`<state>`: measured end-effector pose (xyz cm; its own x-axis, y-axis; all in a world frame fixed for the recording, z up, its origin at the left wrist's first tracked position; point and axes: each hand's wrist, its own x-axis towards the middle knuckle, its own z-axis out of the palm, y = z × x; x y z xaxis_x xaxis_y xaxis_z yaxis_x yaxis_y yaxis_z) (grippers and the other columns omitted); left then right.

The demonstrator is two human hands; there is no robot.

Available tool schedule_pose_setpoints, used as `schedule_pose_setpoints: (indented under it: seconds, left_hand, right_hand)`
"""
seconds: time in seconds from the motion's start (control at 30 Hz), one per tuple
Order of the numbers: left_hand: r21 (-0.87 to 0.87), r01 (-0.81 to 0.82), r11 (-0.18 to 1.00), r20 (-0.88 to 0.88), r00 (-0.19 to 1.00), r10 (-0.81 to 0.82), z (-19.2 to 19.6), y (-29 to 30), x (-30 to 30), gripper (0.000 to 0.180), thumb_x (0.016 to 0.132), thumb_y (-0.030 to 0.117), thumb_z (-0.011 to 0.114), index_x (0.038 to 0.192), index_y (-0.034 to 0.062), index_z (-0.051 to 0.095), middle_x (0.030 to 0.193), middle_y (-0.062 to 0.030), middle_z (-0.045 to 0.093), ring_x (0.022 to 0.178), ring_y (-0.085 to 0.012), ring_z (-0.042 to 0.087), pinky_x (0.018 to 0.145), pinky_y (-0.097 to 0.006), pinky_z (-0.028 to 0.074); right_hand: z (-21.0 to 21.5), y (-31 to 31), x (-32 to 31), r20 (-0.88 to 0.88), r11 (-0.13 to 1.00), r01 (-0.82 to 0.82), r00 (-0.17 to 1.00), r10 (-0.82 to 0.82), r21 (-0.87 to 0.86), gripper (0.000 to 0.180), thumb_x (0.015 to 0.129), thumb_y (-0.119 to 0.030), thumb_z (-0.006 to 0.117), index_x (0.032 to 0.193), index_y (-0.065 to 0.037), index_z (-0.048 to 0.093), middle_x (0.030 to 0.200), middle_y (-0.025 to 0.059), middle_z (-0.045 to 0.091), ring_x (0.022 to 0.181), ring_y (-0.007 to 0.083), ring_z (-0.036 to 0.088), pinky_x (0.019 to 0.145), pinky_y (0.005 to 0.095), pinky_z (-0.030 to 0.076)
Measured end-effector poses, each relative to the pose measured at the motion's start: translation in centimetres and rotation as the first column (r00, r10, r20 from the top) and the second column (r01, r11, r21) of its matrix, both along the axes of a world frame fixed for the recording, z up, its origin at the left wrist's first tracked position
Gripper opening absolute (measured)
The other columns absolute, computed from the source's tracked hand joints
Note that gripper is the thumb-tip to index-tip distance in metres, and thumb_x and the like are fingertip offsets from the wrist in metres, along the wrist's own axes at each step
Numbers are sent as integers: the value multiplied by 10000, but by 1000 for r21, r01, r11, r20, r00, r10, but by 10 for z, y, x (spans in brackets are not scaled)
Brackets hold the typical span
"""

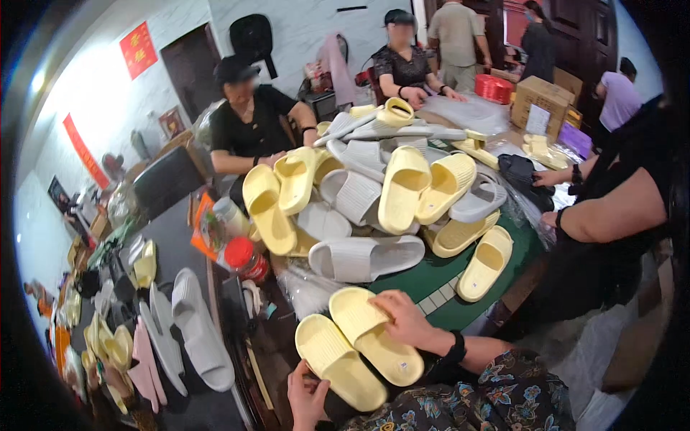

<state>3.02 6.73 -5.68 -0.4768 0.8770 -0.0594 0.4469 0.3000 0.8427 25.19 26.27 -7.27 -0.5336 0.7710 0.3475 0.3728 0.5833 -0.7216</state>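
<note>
Two pale yellow slippers lie side by side in front of me, toes pointing away, close together. My left hand [307,394] grips the outer edge of the left yellow slipper [336,363], its fingers bent along the side. On the other one, my right hand [404,317] holds the right yellow slipper [359,316] by the edge of its ribbed strap; the fingertips are partly hidden. Just beyond them lies a grey slipper [365,258] on its own. A single yellow slipper [486,264] rests on the green tabletop [424,276] to the right.
A heap of grey and yellow slippers [352,190] fills the table's middle. A red-lidded jar [246,260] and clear plastic bags [316,287] stand left of it. More slippers lie on a dark surface [248,406] at left. Co-workers work around the table; cardboard box [543,100] behind.
</note>
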Motion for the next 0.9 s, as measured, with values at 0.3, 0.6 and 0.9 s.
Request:
schedule_pose_setpoints:
  seconds: [0.3, 0.6, 0.9]
  left_hand:
    - [286, 0, 958, -288, 954, 86, 81, 11, -68, 534, 784, 76, 736, 1273, 9, 530, 1139, -154, 584, 994, -248, 596, 846, -342, 502]
    - [263, -523, 811, -713, 461, 529, 69, -50, -185, 852, 705, 389, 796, 1368, 13, 416, 1365, -268, 412, 1230, -423, 412, 1019, -489, 358]
    - [-123, -407, 905, -717, 667, 202, 57, -20, -158, 1137, 581, 437, 857, 1478, 101, 246, 1465, -327, 239, 1234, -584, 347, 920, -579, 451]
  right_hand:
    - [123, 145, 110, -765, 981, 183, 641, -67, 67, 515, 916, -54, 437, 1424, 9, 378, 1356, 153, 498, 1206, 256, 509, 1014, 370, 427]
    - [54, 297, 192, -97, 765, 587, 806, -584, 264, 680, 825, 1, 498, 1461, 33, 261, 1462, 259, 352, 1339, 385, 366, 1119, 390, 279]
    - [11, 291, 242, 27, 692, 675, 710, -703, 257, 672, 863, -49, 544, 1457, 57, 249, 1465, 288, 327, 1341, 401, 350, 1114, 391, 278]
